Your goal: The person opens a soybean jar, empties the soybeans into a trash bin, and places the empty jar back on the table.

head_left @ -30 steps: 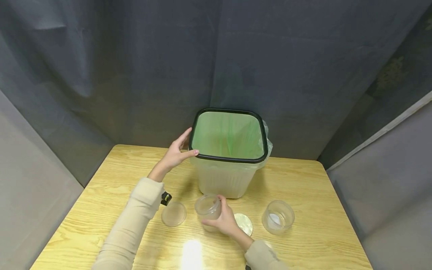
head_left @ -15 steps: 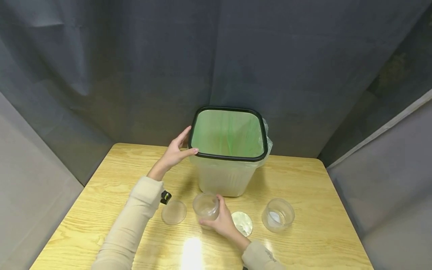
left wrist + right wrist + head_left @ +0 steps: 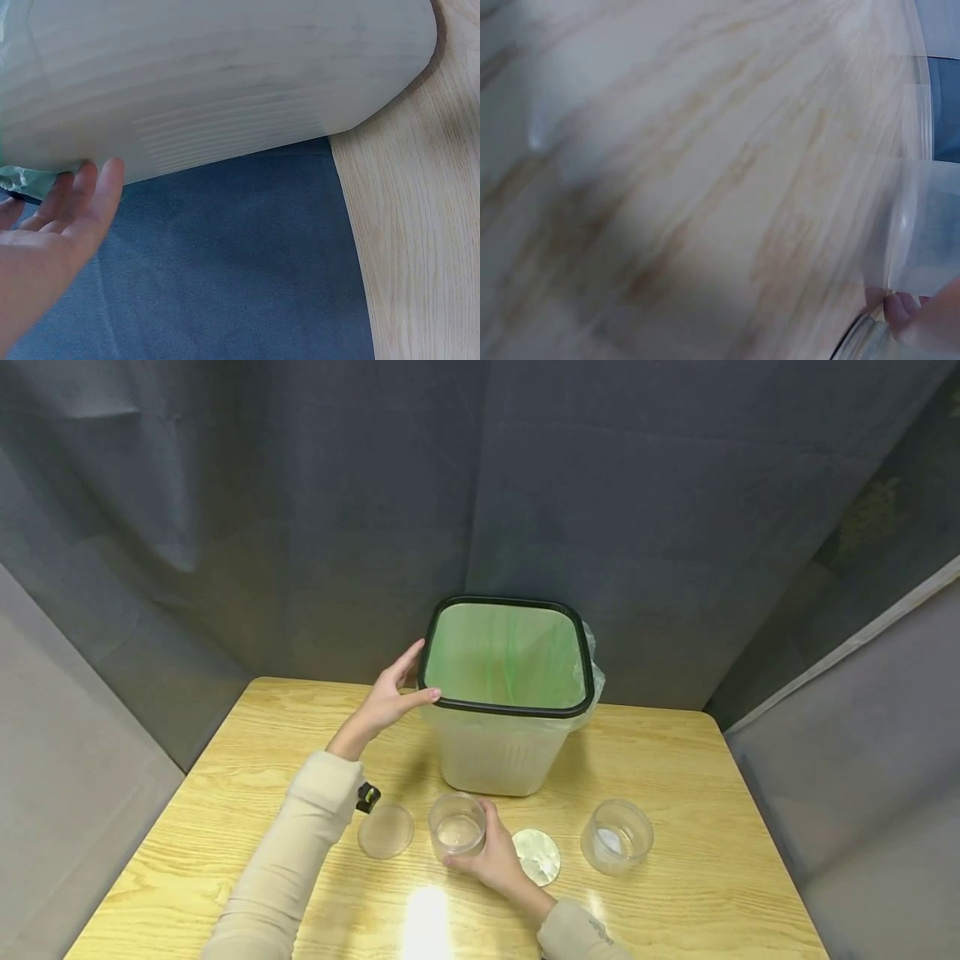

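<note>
Clear jar (image 3: 457, 827) upright on table (image 3: 697, 893), gripped by right hand (image 3: 491, 858).

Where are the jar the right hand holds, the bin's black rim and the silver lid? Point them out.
clear jar (image 3: 456, 827), head view, on its open mouth.
bin's black rim (image 3: 504, 710), head view, on the near edge.
silver lid (image 3: 538, 857), head view, on its flat top, right of the right hand (image 3: 491, 860).
</note>
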`<state>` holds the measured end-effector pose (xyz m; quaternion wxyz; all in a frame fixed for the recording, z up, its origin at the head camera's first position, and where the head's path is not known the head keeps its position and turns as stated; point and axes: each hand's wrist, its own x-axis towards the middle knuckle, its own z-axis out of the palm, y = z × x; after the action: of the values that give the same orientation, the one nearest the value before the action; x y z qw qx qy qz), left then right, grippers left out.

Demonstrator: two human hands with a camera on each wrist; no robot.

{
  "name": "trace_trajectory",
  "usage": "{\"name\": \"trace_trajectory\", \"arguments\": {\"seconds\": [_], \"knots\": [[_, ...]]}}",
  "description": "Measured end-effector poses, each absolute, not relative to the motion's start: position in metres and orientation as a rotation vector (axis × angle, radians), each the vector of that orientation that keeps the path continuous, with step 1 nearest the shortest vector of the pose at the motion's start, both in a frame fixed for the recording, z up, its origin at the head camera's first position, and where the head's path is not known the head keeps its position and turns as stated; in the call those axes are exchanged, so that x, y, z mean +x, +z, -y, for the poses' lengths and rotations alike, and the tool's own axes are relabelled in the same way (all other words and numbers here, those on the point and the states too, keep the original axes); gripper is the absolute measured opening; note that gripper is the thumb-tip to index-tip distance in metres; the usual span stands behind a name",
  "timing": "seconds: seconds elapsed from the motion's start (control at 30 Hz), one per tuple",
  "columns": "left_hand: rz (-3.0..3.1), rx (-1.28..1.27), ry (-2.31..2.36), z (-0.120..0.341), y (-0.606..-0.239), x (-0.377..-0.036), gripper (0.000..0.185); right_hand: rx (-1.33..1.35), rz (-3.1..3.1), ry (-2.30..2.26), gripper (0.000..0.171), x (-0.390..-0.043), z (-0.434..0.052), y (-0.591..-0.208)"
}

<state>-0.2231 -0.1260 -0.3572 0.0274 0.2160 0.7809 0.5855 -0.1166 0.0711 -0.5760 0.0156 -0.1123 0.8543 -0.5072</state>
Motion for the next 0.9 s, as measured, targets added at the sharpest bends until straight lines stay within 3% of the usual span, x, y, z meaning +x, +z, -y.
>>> {"name": "trace_trajectory", "arguments": {"seconds": [0.3,0.47,0.7,0.9], "knots": [[-2.440,0.666,1.780,0.125,-0.356,-0.223,0.076,-0.403,-2.646,-1.603,0.111,-0.114,-0.075,-0.565],[-2.427,0.682,1.765,0.128,-0.357,-0.222,0.077,-0.450,-2.620,-1.661,0.105,-0.111,-0.083,-0.546],[-2.376,0.736,1.787,0.142,-0.375,-0.222,0.096,-0.476,-2.665,-1.723,0.097,-0.109,-0.110,-0.511],[-2.509,0.753,1.729,0.158,-0.390,-0.208,0.096,-0.452,-2.734,-1.744,0.095,-0.108,-0.142,-0.478]]}}
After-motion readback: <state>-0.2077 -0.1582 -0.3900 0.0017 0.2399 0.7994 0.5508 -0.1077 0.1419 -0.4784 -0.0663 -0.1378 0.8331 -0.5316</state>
